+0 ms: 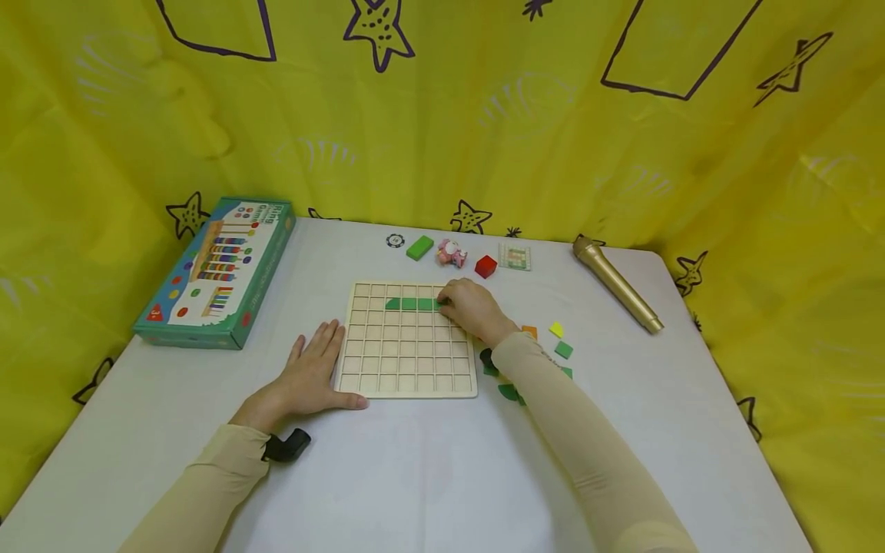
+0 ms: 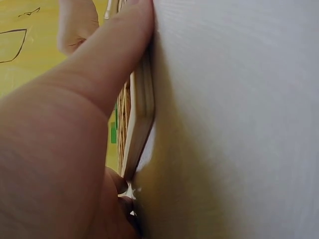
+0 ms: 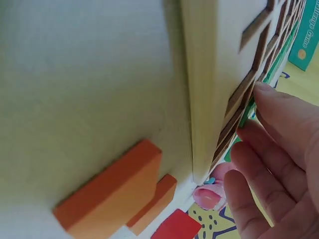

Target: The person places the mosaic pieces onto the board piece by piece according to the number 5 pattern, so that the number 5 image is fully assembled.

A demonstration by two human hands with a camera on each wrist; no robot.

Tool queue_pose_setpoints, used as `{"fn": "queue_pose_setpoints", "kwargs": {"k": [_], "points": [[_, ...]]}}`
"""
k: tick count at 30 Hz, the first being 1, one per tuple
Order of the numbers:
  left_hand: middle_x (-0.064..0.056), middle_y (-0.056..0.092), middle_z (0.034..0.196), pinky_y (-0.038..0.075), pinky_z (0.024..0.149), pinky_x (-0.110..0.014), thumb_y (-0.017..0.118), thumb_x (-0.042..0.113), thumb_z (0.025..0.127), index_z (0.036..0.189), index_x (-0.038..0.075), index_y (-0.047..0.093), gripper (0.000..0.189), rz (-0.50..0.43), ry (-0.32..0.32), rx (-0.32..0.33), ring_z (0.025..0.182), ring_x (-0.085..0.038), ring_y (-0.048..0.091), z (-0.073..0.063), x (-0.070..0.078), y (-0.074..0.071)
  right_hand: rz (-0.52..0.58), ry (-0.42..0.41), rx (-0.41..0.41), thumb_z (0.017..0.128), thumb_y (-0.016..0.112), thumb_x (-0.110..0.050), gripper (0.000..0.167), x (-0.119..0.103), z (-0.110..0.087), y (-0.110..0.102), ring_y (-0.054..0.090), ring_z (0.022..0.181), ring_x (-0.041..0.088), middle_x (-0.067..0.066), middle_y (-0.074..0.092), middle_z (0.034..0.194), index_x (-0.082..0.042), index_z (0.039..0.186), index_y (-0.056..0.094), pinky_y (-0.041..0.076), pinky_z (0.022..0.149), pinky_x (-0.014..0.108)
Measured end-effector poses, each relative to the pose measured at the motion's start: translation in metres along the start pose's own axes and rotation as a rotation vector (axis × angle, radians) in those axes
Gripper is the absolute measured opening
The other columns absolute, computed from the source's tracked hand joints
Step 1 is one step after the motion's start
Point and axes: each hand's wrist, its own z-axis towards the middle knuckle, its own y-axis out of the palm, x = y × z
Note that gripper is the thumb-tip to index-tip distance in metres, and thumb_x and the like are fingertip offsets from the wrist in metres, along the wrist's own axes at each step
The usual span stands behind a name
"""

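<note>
A wooden grid board [image 1: 408, 349] with square recesses lies flat on the table. In its second row from the far edge, several green pieces [image 1: 412, 304] sit side by side, the leftmost with a curved end. My right hand [image 1: 475, 309] reaches over the board's far right part and pinches a small green tile [image 3: 246, 113] between thumb and index finger, at the right end of that row. The tile's exact shape is mostly hidden by the fingers. My left hand [image 1: 311, 376] rests with straight fingers along the board's left edge, its thumb at the near left corner.
Loose green, orange and yellow pieces [image 1: 563, 350] lie right of the board, partly under the right forearm. Behind the board stand a green block [image 1: 419, 247], a pink figurine [image 1: 451, 253] and a red cube [image 1: 486, 266]. A boxed game [image 1: 214, 273] lies left, a gold microphone [image 1: 618, 284] right.
</note>
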Motion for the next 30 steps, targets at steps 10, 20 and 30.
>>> {"fn": "queue_pose_setpoints", "kwargs": {"k": [10,20,30], "points": [[-0.028,0.006,0.158,-0.002,0.109,-0.063,0.07,0.075,0.069,0.15,-0.013,0.01,0.134,0.001,0.001,-0.001,0.145,-0.041,0.001,0.0,0.0,-0.002,0.173,0.129,-0.007,0.097,0.062,-0.012,0.025,0.022,-0.018,-0.019,0.054,0.118,0.03,0.012,0.065,0.121,-0.003,0.119,0.07,0.038,0.104,0.044],[-0.029,0.006,0.157,-0.002,0.109,-0.064,0.071,0.073,0.069,0.15,-0.013,0.011,0.133,0.001,0.008,0.008,0.145,-0.042,0.001,0.0,0.0,-0.002,0.308,0.252,-0.034,0.096,0.063,-0.016,0.031,0.054,-0.051,-0.031,0.053,0.104,0.029,0.012,0.063,0.114,-0.002,0.123,0.067,0.043,0.095,0.045],[-0.027,0.004,0.158,-0.003,0.109,-0.062,0.069,0.077,0.068,0.151,-0.012,0.009,0.135,0.013,0.002,-0.001,0.145,-0.041,0.0,0.0,-0.003,0.002,0.288,0.247,-0.062,0.092,0.071,-0.02,0.033,0.059,-0.056,-0.019,0.052,0.094,0.027,0.01,0.062,0.102,-0.002,0.119,0.068,0.045,0.087,0.038]]}}
